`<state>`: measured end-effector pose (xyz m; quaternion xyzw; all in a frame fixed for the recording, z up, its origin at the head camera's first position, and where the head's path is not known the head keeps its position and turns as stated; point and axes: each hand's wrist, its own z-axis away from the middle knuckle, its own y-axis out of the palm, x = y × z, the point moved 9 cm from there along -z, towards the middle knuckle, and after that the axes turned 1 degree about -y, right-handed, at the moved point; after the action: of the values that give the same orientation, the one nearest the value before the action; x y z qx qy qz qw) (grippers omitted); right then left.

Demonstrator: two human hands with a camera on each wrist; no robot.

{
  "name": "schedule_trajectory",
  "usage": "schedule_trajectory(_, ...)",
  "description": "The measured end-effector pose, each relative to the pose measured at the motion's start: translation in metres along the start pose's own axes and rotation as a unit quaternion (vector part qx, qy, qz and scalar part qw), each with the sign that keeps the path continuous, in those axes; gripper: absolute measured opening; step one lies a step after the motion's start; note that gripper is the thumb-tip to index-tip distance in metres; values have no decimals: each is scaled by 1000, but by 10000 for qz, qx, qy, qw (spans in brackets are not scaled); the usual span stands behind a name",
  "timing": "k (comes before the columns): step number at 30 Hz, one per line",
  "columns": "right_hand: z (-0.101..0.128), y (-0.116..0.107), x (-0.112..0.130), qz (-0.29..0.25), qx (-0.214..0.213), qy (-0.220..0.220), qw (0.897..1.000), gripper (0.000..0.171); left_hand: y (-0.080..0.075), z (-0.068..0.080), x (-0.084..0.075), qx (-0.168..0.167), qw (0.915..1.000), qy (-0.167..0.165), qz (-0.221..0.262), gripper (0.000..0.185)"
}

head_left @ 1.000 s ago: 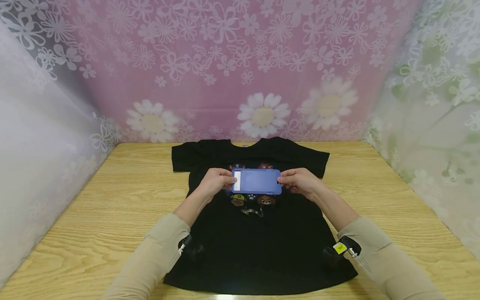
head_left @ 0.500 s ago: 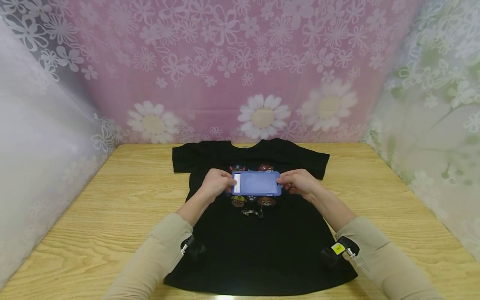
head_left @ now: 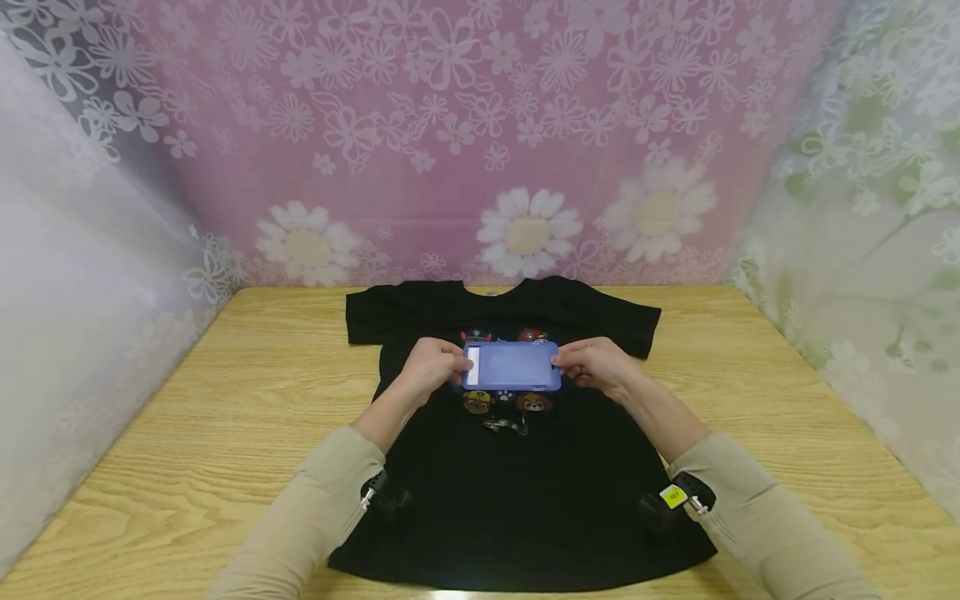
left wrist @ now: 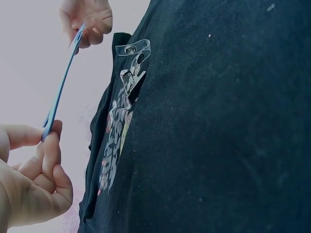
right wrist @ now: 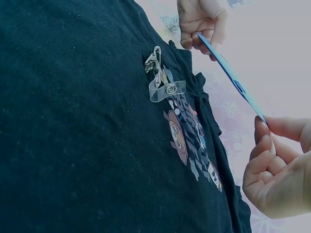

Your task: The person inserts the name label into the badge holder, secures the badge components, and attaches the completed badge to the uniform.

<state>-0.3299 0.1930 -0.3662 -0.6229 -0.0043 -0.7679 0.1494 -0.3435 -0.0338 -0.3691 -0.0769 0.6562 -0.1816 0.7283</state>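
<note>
A flat blue plastic badge holder (head_left: 517, 367) with a white strip at its left end is held level above the black T-shirt (head_left: 517, 508). My left hand (head_left: 433, 367) pinches its left end between thumb and fingers. At the opposite end, my right hand (head_left: 600, 365) pinches it in the same way. Both wrist views show the holder edge-on and apart from the shirt. Below it, a metal badge clip (left wrist: 133, 86) with a clear strap (right wrist: 169, 91) lies on the shirt. Whether the clip grips the cloth I cannot tell.
The T-shirt lies spread flat on a wooden table (head_left: 247, 417), its neck toward the back. Cartoon faces (head_left: 533, 403) are printed on its chest, partly covered by the holder. A pink flowered curtain (head_left: 420, 167) hangs behind, with pale curtains on both sides.
The badge holder has come down very slightly in the head view. Both hands keep their hold on its ends, and the clip and shirt have stayed put.
</note>
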Motion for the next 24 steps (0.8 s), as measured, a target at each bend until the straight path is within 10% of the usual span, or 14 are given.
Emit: schedule_trajectory(24, -4, -4, -6, 241, -62, 147, 9996, 19, 7, -5, -1, 327, 9985, 107, 414, 21)
